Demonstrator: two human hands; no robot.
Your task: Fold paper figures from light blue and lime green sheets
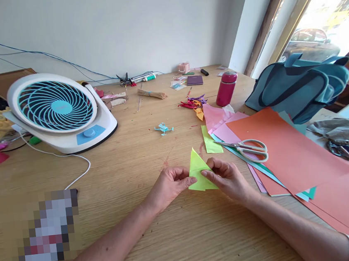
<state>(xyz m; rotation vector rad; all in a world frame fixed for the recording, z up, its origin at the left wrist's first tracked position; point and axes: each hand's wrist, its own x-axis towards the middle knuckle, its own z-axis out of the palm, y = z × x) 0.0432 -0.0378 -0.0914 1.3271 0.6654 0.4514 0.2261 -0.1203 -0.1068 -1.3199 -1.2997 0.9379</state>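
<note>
A yellow-green sheet of paper (200,173), folded to a triangle with its point away from me, is between my two hands over the table. My left hand (174,185) pinches its lower left corner between thumb and fingers. The right side of the paper is gripped by my right hand (228,177), thumb on top and fingers partly hidden behind. Just beyond lies another yellow-green paper piece (211,140). A pair of scissors (249,149) with pale handles rests on the coloured sheets to the right. Farther off sits a small light-blue folded paper figure (163,128).
Orange paper sheets (282,148) spread over the right side, before a blue-grey bag (291,87). A red bottle (226,88) stands behind folded scraps (195,103). A white fan (63,113) stands left, its cable on the table. A bundle of sticks (152,93) lies at the back.
</note>
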